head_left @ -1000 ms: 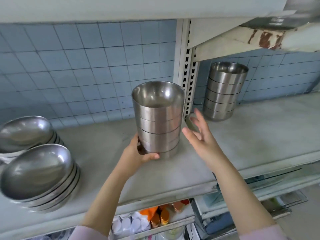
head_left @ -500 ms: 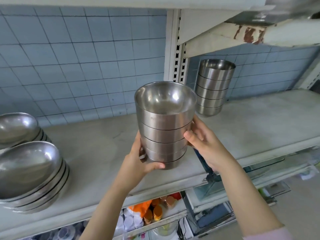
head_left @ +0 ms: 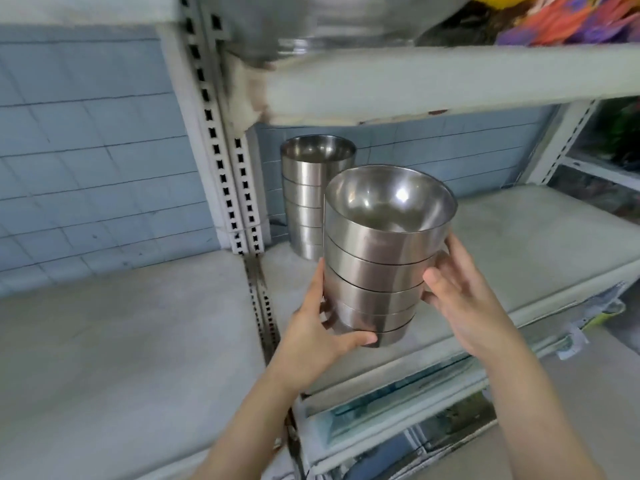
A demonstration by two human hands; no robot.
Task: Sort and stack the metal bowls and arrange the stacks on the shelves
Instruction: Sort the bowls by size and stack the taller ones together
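Held stack: several nested steel bowls (head_left: 381, 268), mouths up, close to upright, carried between both hands in front of the right shelf bay.
Position of held stack: its base shows over the front part of the right shelf board (head_left: 540, 237); whether it touches the board cannot be told.
Left hand (head_left: 317, 336): curled round the lower left of the stack, thumb lying across the front near the bottom bowl, fingers wrapped up the left side.
Right hand (head_left: 462, 297): grips the right side at mid-height, thumb pressed on the front wall, fingers hidden behind the bowls.
Second stack (head_left: 306, 199): like bowls, standing upright at the back left of the same board, just behind the held stack and beside the slotted upright (head_left: 221, 150).
Left shelf board (head_left: 121, 341): pale and worn, on the other side of the upright.
Upper shelf (head_left: 433, 81): chipped front edge, bearing a large steel vessel (head_left: 311, 22) and bright plastic items (head_left: 571, 19).
Back wall (head_left: 86, 168): pale blue tiles.
Lower level: blurred goods, too unclear to name.
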